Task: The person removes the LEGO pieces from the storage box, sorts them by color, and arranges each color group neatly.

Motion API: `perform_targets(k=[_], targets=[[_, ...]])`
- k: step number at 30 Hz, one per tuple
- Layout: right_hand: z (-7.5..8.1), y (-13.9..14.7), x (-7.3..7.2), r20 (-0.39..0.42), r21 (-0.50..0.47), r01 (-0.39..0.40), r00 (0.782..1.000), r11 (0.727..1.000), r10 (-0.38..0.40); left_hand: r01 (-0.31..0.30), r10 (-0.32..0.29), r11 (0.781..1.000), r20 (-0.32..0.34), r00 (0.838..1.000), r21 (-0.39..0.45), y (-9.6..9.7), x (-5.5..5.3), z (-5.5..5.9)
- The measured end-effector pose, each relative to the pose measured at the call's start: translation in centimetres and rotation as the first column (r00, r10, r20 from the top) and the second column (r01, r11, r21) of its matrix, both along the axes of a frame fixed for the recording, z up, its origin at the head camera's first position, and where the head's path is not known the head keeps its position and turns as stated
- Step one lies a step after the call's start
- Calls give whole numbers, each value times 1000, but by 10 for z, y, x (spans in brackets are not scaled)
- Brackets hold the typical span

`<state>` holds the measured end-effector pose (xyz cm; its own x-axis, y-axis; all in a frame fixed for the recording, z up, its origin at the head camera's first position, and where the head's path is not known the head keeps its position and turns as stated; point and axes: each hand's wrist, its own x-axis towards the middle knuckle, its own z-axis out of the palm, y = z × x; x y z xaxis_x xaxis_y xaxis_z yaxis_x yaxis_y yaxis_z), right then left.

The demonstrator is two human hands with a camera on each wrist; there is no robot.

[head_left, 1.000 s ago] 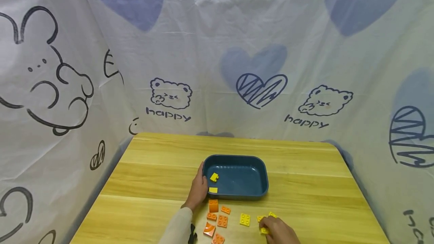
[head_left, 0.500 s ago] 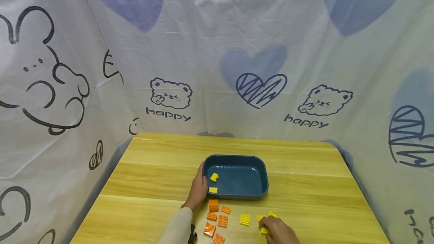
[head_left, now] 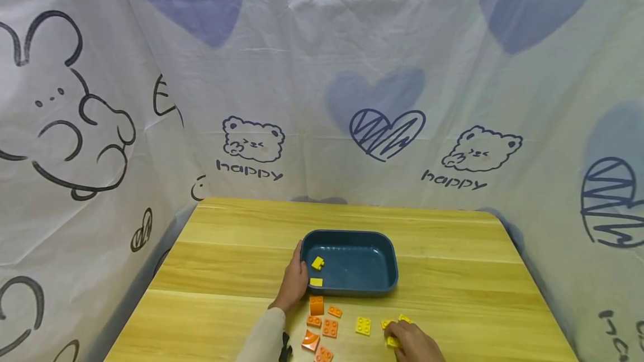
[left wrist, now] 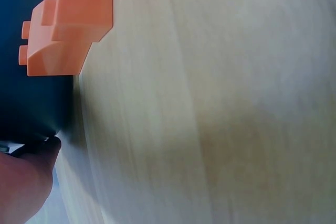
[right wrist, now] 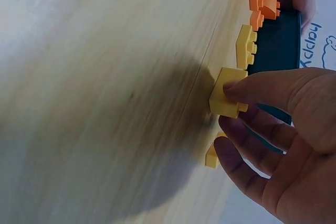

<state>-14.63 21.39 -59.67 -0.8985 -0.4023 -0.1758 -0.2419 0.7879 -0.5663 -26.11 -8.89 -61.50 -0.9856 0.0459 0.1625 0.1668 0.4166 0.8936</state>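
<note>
My left hand [head_left: 293, 282] rests along the left end of a dark teal bin [head_left: 349, 291], touching its outer wall. In the left wrist view, one of its digits [left wrist: 39, 169] meets the bin's lower side. My right hand [head_left: 416, 342] is at the front right, with a yellow toy building brick [right wrist: 223, 94] between thumb and fingers, close over the table. Other yellow bricks lie beside that hand, one flat four-stud brick [head_left: 363, 325] to its left. Inside the bin are two yellow bricks, one tilted [head_left: 318, 263] and one [head_left: 316, 282] near the front wall.
Several orange bricks [head_left: 330, 328] lie in front of the bin, near my left forearm; one curved orange brick [head_left: 316, 305] stands right at its front wall. The wooden table [head_left: 453, 261] ends at a printed curtain [head_left: 312, 99] behind and on both sides.
</note>
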Motion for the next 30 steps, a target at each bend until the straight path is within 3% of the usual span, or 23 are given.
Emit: perform_targets(k=[11,15,19,24,30], targets=[[7,3,1,-56,23,-7,998,1000,8,-4,5,1000,1,1000,-10,-1,-1,-1],[18,6,3,-116,31,47,992,998,-43,-6,6,1000,2,1000,-11,-1,-1,0],[29,6,4,-228,15,130,966,991,-123,-6,6,1000,4,1000,-10,-1,-1,0],[38,7,1,-384,31,169,912,985,-145,-4,4,1000,-4,1000,-13,0,1,1],[48,10,-3,-460,10,168,876,986,-144,-2,2,1000,-26,1000,-17,0,2,3]])
